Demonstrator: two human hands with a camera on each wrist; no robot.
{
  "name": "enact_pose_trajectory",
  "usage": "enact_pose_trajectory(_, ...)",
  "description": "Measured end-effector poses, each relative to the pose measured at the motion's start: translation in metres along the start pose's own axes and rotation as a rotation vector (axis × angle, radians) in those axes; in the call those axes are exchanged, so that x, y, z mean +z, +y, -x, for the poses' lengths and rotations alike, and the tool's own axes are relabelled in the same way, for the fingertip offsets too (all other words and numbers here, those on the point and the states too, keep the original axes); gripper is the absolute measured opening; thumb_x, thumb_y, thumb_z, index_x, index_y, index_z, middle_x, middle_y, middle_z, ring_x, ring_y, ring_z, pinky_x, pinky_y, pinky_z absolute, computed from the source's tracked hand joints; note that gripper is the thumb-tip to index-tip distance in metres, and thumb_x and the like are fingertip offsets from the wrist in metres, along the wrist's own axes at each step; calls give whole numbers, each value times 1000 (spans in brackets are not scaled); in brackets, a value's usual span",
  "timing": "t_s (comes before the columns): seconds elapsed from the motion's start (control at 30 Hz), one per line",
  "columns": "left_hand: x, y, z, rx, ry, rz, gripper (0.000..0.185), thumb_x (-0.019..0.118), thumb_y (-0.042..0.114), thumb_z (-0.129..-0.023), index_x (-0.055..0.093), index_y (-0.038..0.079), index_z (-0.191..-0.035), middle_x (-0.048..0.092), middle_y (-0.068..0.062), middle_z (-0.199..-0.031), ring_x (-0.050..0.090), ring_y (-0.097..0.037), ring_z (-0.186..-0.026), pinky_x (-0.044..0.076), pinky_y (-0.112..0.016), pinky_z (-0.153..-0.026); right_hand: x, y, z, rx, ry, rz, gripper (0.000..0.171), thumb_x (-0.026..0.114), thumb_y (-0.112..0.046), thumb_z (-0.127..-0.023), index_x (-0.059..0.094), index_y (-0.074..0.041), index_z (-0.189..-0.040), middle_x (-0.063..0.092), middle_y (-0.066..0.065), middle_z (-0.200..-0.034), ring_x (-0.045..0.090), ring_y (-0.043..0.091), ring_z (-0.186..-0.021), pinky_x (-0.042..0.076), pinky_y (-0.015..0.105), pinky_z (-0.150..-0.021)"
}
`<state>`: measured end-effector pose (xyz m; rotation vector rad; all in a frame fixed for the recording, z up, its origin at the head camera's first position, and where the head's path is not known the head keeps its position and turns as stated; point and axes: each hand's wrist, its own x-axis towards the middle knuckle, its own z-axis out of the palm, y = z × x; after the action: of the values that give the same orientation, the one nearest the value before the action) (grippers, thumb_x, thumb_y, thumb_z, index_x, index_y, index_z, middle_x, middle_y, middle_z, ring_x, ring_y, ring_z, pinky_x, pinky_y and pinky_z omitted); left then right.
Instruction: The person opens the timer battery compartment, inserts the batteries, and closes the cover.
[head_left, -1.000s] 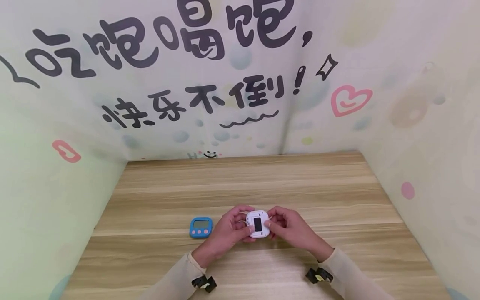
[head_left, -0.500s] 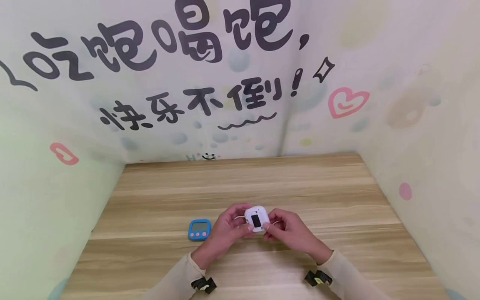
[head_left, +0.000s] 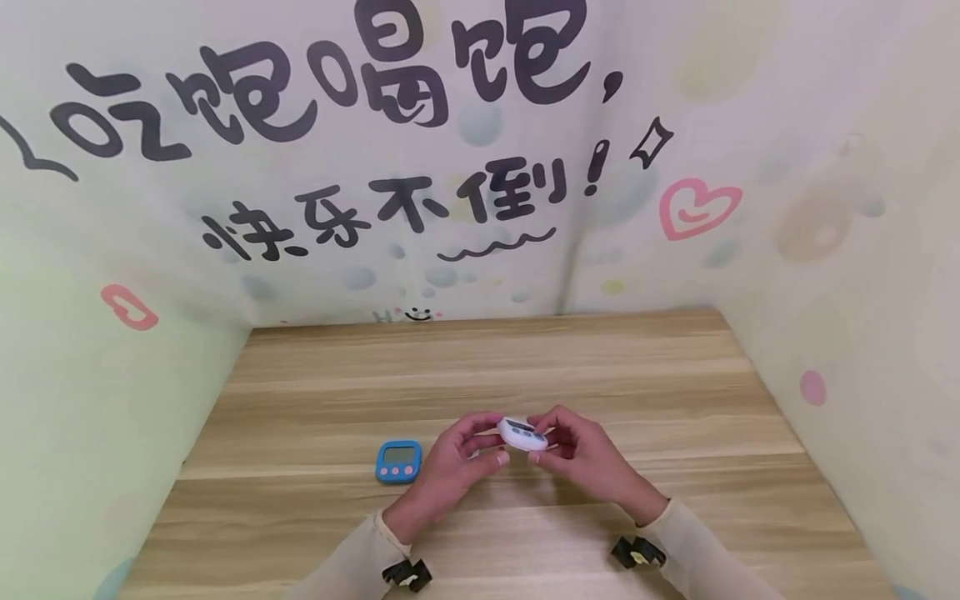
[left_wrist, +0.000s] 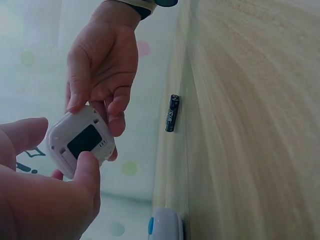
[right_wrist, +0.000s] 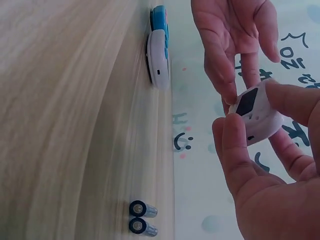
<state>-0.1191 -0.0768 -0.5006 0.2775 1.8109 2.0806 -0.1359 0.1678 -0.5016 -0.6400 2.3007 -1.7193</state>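
A white digital timer is tilted above the table between both hands, its screen and grey buttons partly visible in the head view. The right hand pinches its right side, index finger on the face and thumb at the near edge. At the left edge, the left hand touches the timer with loosely bent fingers; in the head view its thumb stands clear of it. Both wrist views show the back of the white timer with its black rectangle. A blue timer with pink buttons lies beside the left hand.
On the table lies a dark battery in the left wrist view. In the right wrist view two batteries sit side by side, and a white rounded device stands near the blue one. Walls border the wooden table.
The white timer has turned over: its back with the black rectangle faced the head camera before, and now its screen side shows, tilted. The left thumb has come off it. The blue timer stays put.
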Motion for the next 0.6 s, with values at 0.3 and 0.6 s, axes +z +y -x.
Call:
enact_pose_trajectory(0.3,-1,-7,-3,-44,25,-149,49,80,18,-84,57,17,-128,59,-8,-132,63,-24,-115,60,-29,-87,-1,4,0,20,-52,101,34,82,-23,-83,60,-19,-109,63,5,-129,67,18,-93,61,28,-73)
enact_pose_trajectory(0.6,-3,-12,-9,4,-34,-426,65,84,17,-80,54,14,-138,64,-7,-120,67,-18,-107,58,-24,-88,-3,13,-1,-46,-89,249,59,84,-32,-80,57,-19,-131,62,-7,-113,65,12,-89,60,26,-73)
